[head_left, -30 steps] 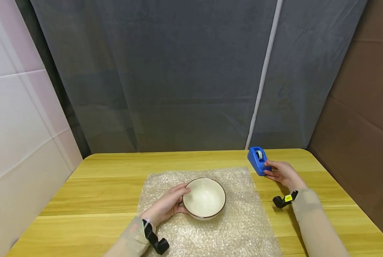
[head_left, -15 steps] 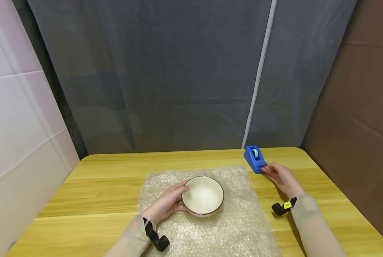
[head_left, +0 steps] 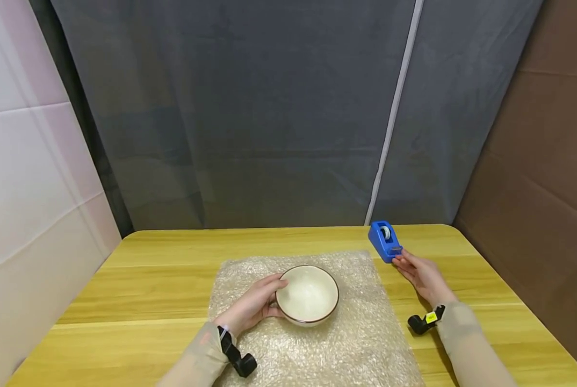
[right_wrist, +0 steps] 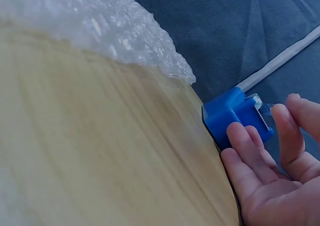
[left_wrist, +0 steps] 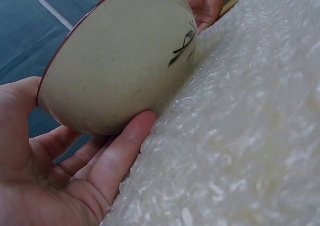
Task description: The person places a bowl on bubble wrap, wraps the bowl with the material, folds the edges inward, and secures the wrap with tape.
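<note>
A cream bowl with a brown rim (head_left: 307,295) stands over the bubble wrap (head_left: 361,333), tilted in the left wrist view. My left hand (head_left: 252,305) grips its left side, thumb at the rim and fingers under the wall. A dark painted motif shows on the bowl's outside (left_wrist: 120,60). To the right, a blue tape dispenser (head_left: 377,239) sits near the table's back edge. My right hand (head_left: 425,277) is at its front. In the right wrist view, thumb and forefinger pinch the clear tape end (right_wrist: 266,107) by the toothed cutter, while other fingers rest against the dispenser's side.
The wooden table (head_left: 138,290) extends left and right of the bubble wrap. A dark grey curtain (head_left: 269,118) hangs behind it, with a white panel (head_left: 37,161) on the left and a brown one (head_left: 545,177) on the right.
The right hand's fingers have drawn back from over the dispenser's front to its front edge, at the tape end. The left hand keeps its grip on the bowl.
</note>
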`<state>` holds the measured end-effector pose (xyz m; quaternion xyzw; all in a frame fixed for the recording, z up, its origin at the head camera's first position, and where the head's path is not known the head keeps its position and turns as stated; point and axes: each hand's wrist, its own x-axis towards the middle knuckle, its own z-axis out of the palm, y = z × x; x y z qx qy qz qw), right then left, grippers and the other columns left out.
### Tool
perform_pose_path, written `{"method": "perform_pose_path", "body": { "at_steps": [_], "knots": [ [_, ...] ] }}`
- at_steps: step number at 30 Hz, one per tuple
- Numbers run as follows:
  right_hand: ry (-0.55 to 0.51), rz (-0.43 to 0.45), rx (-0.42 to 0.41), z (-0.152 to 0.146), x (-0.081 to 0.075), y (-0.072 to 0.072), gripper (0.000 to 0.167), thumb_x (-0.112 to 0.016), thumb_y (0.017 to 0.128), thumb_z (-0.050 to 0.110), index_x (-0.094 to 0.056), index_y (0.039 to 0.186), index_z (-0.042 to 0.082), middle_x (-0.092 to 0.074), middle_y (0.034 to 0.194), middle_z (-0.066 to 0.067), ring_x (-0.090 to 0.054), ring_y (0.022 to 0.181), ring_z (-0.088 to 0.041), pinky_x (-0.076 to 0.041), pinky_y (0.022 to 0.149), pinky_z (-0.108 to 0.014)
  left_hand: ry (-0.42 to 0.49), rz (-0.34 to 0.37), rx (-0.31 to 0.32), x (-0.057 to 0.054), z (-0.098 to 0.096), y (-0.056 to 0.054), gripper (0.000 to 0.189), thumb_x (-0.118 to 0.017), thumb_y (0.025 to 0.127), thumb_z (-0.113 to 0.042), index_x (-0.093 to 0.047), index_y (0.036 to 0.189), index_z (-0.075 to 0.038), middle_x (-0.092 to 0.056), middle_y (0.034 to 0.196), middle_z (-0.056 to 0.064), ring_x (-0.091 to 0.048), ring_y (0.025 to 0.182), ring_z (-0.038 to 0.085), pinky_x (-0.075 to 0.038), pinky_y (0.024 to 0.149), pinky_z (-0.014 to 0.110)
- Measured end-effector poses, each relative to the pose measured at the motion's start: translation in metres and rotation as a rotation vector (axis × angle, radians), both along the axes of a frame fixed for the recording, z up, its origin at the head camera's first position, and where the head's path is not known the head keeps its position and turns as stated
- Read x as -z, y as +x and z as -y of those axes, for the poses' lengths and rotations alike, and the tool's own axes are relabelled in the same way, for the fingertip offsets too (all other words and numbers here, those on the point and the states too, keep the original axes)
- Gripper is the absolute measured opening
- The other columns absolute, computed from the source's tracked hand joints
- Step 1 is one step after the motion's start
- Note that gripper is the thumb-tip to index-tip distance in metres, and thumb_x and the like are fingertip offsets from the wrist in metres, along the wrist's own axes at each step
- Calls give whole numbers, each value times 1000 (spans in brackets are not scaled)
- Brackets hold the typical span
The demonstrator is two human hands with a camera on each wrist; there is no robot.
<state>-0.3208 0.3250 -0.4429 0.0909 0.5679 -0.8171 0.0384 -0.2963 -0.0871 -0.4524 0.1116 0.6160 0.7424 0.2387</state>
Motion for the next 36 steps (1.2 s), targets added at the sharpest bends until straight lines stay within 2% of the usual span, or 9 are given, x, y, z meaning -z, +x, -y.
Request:
{"method": "perform_pose_path", "body": {
  "at_steps": [11, 17, 24, 30, 36],
  "knots": [
    [14, 14, 6, -1, 0, 2, 26, -54, 100, 19, -70, 83, 11, -71, 90, 1, -69, 92, -10, -50, 91, -25, -2, 4, -12, 1, -3, 1, 69, -54, 98, -24, -21, 149, 7, -62, 113, 17, -66, 85, 18, -59, 68, 32],
    [38, -12, 37, 2, 0, 6, 26, -50, 102, 17, -69, 86, 7, -71, 95, 3, -68, 95, -12, -46, 95, -30, -9, 6, -8, 1, -2, 1, 70, -54, 98, -24, -19, 150, 8, -63, 112, 17, -66, 86, 18, -59, 68, 32],
    [61, -35, 26, 6, 3, 7, 24, -46, 103, 14, -66, 92, 4, -70, 101, 5, -66, 102, -11, -41, 100, -31, -3, 1, -19, 1, -1, 1, 70, -55, 98, -24, -20, 149, 8, -64, 109, 16, -67, 82, 18, -59, 67, 31],
    [41, -28, 17, 6, 3, 8, 27, -46, 103, 15, -68, 91, 7, -70, 100, 5, -66, 101, -10, -42, 99, -30, -10, 4, -22, 1, -1, 1, 69, -54, 98, -24, -22, 149, 8, -64, 109, 16, -66, 81, 18, -59, 68, 31],
    [71, -5, 26, 5, 1, 9, 27, -46, 103, 16, -66, 87, 6, -71, 94, 1, -68, 93, -12, -49, 93, -28, -4, 5, -16, -1, 0, 1, 69, -54, 98, -25, -22, 149, 8, -64, 110, 17, -67, 83, 19, -59, 68, 31]
  ]
}}
